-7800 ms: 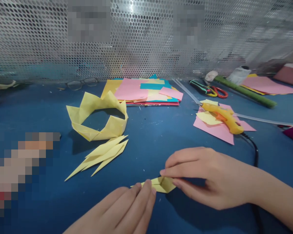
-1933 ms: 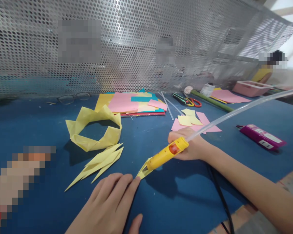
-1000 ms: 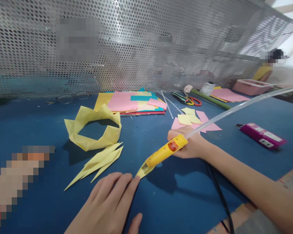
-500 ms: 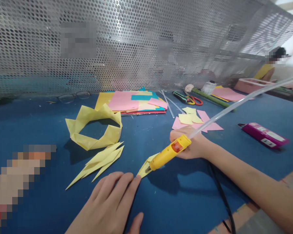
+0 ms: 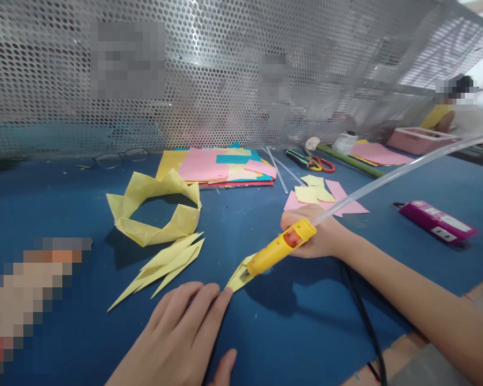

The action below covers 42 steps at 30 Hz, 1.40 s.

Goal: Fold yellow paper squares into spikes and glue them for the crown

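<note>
Single head-worn camera, facing forward and down, close above hands (image 5: 181,327), across blue tabletop (image 5: 285,343) toward perforated screen (image 5: 225,69)

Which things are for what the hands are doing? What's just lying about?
For the job:
folded yellow paper under the left hand
glue gun in the right hand
its glue stick
probably yellow ring, folded pieces

Lying about, seemingly:
eyeglasses
green stick
pink basket

Bare hands at work: left grip (image 5: 181,321) at seven o'clock, slender-fingered, smooth-backed, rounded thumb tip (image 5: 224,369) near six. Right grip (image 5: 325,235) toward four o'clock, also bare, fingers partly hidden; narrow wrist (image 5: 344,242) broadening into slim, smooth, bare forearm (image 5: 406,295).
</note>
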Tool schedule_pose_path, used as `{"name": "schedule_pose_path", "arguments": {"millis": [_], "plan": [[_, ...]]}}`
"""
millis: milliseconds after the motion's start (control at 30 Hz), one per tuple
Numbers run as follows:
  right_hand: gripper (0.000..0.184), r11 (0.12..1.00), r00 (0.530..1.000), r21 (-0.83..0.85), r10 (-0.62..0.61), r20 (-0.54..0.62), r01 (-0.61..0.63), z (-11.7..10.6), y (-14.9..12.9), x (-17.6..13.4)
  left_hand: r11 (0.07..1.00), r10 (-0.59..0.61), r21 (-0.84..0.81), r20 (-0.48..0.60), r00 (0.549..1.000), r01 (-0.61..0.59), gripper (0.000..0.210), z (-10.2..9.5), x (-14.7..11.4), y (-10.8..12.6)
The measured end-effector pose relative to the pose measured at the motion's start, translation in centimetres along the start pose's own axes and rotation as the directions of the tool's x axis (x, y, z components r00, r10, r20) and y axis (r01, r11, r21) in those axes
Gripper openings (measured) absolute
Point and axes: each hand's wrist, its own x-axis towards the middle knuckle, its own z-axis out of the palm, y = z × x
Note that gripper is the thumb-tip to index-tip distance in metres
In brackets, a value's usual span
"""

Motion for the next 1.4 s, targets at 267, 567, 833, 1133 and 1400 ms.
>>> {"name": "schedule_pose_path", "arguments": {"millis": [267, 567, 833, 1133, 1400], "plan": [[0.023, 1.000, 0.999, 0.010, -0.012, 0.030, 0.012, -0.5, 0.0, 0.1, 0.999, 0.036, -0.002, -0.009, 0.999, -0.037, 0.049, -0.1, 0.1, -0.2], [0.021, 1.000, 0.996, 0.019, 0.023, 0.082, -0.025, -0.2, -0.2, 0.1, 0.999, 0.048, 0.004, -0.009, 0.999, -0.048, 0.048, 0.1, 0.2, -0.4], [0.012, 0.926, 0.909, -0.081, 0.377, 0.178, -0.368, -2.6, 1.1, -0.5, 1.000, -0.017, -0.022, -0.002, 1.000, 0.017, 0.044, 0.0, 0.1, 0.0], [0.027, 0.289, 0.356, -0.345, 0.923, -0.146, -0.893, -8.0, 5.2, -2.7, 1.000, 0.015, -0.015, -0.011, 1.000, -0.015, 0.046, -0.1, 0.2, -0.1], [0.028, 0.125, 0.157, -0.356, 0.986, -0.062, -0.926, -8.6, 5.6, -3.0, 1.000, 0.007, -0.023, -0.001, 1.000, -0.007, 0.047, -0.2, 0.1, 0.0]]}}
